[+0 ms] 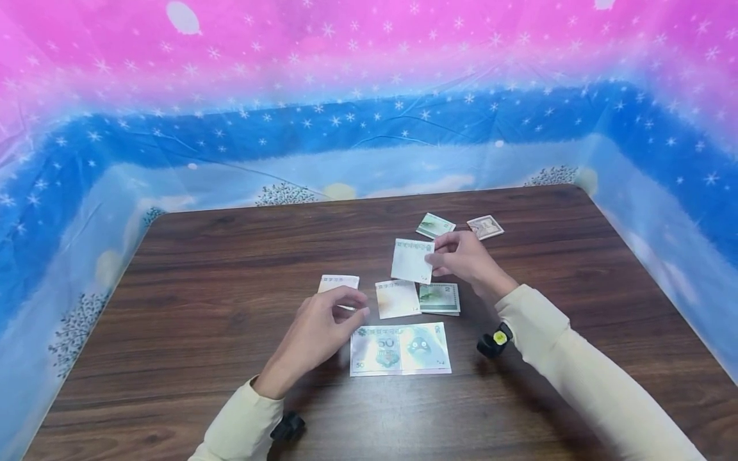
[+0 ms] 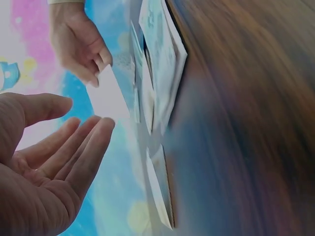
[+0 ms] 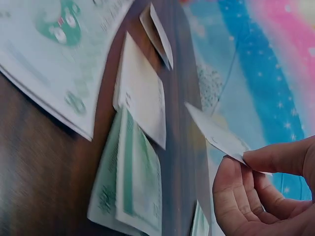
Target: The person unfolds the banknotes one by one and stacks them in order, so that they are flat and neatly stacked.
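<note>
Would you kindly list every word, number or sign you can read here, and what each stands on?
"50": large, on the wide note.
"50": small, in that note's lower left corner.
"2": on the near green note.
Too small or blurred to read: all other print, including that on the pinched note in the right hand.

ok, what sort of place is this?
Probably a makeshift recording booth: a snowflake-printed backdrop lines three sides of a wood-grain table, and the person wears black wrist devices.
</note>
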`<state>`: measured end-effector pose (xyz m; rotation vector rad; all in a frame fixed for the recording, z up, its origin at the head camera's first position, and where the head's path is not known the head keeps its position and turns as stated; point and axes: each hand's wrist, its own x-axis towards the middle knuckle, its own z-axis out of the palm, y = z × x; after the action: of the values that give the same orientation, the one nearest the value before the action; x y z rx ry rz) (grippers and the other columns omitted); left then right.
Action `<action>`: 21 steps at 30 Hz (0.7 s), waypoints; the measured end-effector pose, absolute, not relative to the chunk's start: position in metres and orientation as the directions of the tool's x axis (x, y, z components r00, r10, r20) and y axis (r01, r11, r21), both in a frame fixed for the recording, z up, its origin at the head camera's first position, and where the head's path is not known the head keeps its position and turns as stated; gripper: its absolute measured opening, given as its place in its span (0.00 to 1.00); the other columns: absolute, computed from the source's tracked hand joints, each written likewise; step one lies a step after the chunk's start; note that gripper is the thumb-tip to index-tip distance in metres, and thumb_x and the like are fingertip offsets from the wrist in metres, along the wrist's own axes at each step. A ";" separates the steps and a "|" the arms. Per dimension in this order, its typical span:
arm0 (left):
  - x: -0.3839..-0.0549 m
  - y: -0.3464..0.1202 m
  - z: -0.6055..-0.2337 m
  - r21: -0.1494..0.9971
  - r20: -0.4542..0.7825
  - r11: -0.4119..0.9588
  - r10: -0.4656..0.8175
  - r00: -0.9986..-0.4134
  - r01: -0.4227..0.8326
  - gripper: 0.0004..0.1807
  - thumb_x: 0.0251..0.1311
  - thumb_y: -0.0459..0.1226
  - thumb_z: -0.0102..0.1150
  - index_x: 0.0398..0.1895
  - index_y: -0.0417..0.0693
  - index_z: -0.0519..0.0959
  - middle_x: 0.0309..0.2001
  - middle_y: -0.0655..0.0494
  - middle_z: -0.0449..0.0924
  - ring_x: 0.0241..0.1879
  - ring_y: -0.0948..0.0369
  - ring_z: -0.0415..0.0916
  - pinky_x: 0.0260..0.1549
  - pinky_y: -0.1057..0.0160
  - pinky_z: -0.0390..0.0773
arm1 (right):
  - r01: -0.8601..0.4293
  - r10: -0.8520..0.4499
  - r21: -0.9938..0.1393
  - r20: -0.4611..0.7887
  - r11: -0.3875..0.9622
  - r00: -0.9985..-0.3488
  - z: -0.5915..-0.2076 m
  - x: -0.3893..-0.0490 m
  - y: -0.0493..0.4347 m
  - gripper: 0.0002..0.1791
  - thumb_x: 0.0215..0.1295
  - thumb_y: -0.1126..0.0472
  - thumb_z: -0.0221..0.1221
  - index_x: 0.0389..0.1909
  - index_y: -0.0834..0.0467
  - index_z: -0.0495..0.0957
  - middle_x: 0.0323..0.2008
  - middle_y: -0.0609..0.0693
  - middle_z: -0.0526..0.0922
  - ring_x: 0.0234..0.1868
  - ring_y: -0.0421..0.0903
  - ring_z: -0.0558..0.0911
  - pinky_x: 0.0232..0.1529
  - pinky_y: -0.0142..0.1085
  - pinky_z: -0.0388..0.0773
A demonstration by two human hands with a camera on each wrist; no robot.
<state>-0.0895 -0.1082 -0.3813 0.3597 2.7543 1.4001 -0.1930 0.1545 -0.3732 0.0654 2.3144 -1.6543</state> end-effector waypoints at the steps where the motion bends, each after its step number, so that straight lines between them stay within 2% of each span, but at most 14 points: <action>1: -0.089 -0.106 -0.380 0.805 0.086 0.559 0.225 -0.971 0.201 0.10 0.62 0.34 0.69 0.47 0.46 0.85 0.42 0.58 0.87 0.41 0.61 0.86 0.45 0.59 0.84 | 0.204 -0.143 -0.919 -0.264 0.338 -0.954 -0.373 -0.190 0.154 0.16 0.66 0.69 0.63 0.50 0.71 0.73 0.41 0.58 0.79 0.31 0.44 0.84 0.45 0.43 0.85; 6: -0.089 -0.096 -0.377 0.828 0.100 0.512 0.266 -0.959 0.228 0.12 0.64 0.34 0.67 0.50 0.42 0.85 0.46 0.51 0.87 0.43 0.59 0.86 0.46 0.60 0.84 | 0.204 -0.195 -0.929 -0.272 0.309 -0.942 -0.375 -0.174 0.151 0.14 0.66 0.68 0.64 0.47 0.70 0.74 0.38 0.56 0.82 0.31 0.45 0.85 0.45 0.45 0.85; 10: -0.089 -0.089 -0.379 0.842 0.082 0.492 0.286 -0.955 0.220 0.15 0.66 0.35 0.65 0.54 0.40 0.83 0.49 0.46 0.86 0.45 0.58 0.86 0.47 0.60 0.84 | 0.214 -0.217 -0.926 -0.288 0.310 -0.933 -0.378 -0.164 0.147 0.14 0.66 0.66 0.64 0.48 0.70 0.75 0.39 0.56 0.82 0.32 0.45 0.85 0.44 0.43 0.84; 15: -0.090 -0.083 -0.382 0.858 0.074 0.466 0.302 -0.951 0.215 0.16 0.67 0.37 0.65 0.55 0.40 0.82 0.52 0.45 0.85 0.46 0.57 0.86 0.47 0.59 0.84 | 0.229 -0.239 -0.930 -0.302 0.288 -0.923 -0.380 -0.153 0.140 0.15 0.66 0.68 0.64 0.49 0.71 0.76 0.40 0.58 0.82 0.33 0.47 0.85 0.43 0.41 0.85; 21: -0.090 -0.079 -0.386 0.872 0.053 0.451 0.301 -0.952 0.191 0.20 0.66 0.39 0.67 0.58 0.39 0.81 0.55 0.46 0.84 0.47 0.58 0.86 0.45 0.59 0.84 | 0.251 -0.288 -0.948 -0.301 0.198 -0.909 -0.382 -0.142 0.131 0.13 0.64 0.71 0.63 0.47 0.72 0.75 0.37 0.57 0.84 0.34 0.47 0.86 0.43 0.42 0.86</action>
<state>-0.0897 -0.0791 -0.3858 0.4391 2.5807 1.5296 -0.1419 0.1311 -0.3816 -0.0341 2.0660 -1.7583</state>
